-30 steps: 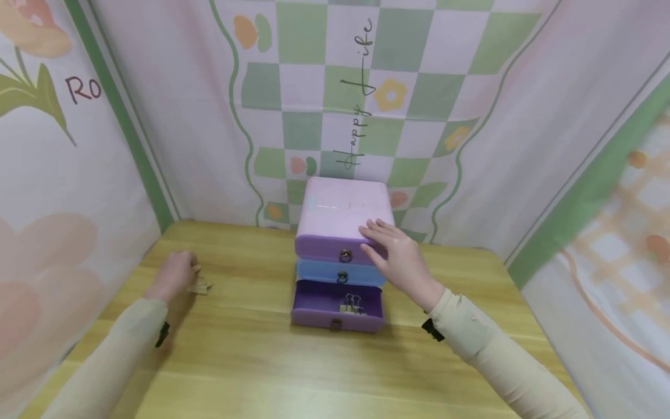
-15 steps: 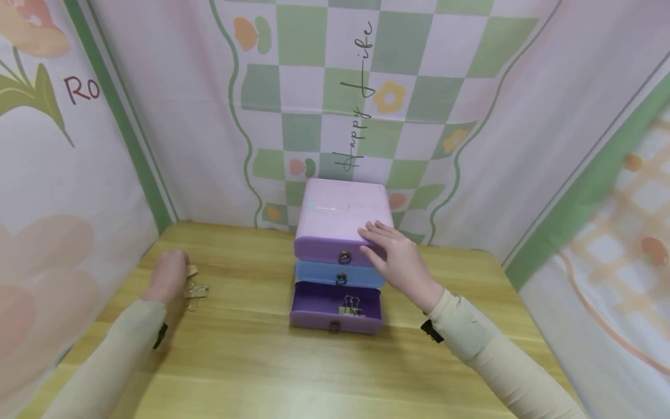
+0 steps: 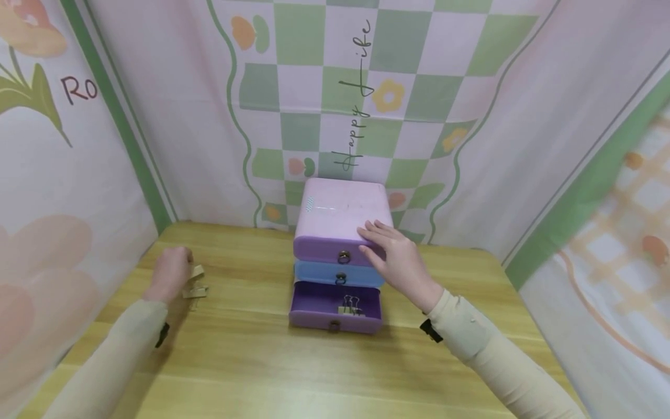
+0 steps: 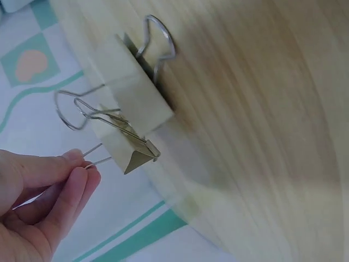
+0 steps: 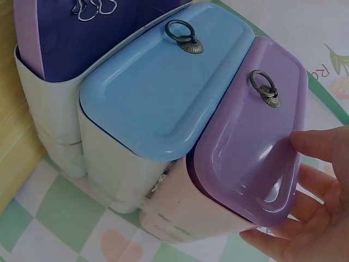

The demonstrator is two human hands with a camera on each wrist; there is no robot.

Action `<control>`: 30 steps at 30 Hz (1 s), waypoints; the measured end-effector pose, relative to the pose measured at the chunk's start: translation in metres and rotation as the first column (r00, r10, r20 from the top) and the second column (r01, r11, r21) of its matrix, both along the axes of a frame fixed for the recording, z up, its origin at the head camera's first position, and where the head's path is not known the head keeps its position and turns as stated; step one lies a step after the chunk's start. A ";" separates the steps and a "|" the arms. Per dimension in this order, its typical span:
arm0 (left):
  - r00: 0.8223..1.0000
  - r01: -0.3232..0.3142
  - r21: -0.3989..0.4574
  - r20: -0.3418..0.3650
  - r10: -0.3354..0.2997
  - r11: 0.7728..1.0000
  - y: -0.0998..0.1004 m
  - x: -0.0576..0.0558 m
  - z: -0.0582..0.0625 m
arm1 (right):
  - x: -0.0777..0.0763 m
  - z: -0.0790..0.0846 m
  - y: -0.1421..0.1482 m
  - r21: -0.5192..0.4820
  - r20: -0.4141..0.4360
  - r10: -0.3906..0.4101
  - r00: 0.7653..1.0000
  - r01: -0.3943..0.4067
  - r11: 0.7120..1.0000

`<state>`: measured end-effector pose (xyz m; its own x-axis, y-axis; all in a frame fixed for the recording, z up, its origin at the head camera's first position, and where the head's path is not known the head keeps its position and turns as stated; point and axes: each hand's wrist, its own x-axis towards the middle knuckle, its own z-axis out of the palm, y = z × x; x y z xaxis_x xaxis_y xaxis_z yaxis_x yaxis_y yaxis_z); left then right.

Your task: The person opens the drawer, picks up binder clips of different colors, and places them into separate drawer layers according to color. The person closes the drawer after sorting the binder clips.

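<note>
My left hand (image 3: 170, 272), at the table's left side, pinches a wire handle of a gold binder clip (image 4: 128, 154) between thumb and fingertips. Right beside it, a larger-looking gold binder clip (image 4: 131, 87) with spread wire handles lies on the table. My right hand (image 3: 404, 262) rests with extended fingers on the top right front corner of a small drawer unit (image 3: 342, 203). In the right wrist view its thumb touches the purple top drawer front (image 5: 256, 147). The purple bottom drawer (image 3: 335, 323) is pulled out, with binder clips (image 3: 350, 310) inside.
A blue middle drawer (image 3: 319, 272) with a ring pull sits closed between the purple ones. The wooden table (image 3: 251, 361) reaches back to a checkered curtain (image 3: 303, 87). Printed cloth (image 3: 57, 192) hangs along the left side.
My left hand has shifted slightly left, and the gold binder clips beside it show more clearly than a second ago. My right hand stays on the drawer unit.
</note>
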<state>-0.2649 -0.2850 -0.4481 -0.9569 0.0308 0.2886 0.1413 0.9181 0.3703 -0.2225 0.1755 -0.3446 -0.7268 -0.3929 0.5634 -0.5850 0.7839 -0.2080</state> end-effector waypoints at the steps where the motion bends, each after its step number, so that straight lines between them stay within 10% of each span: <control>1: 1.000 0.004 0.000 -0.006 -0.004 1.000 0.002 0.001 0.002 | 0.000 0.000 0.000 0.001 0.001 -0.001 1.000 0.001 1.000; 30: 0.983 0.135 0.009 -0.125 -0.133 0.991 0.072 0.025 0.041 | 0.000 0.000 0.000 -0.009 0.005 -0.001 1.000 0.001 1.000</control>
<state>-0.2403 -0.2129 -0.4066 -0.9012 0.1506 0.4065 0.3088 0.8811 0.3581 -0.2224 0.1752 -0.3446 -0.7300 -0.3867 0.5636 -0.5830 0.7827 -0.2181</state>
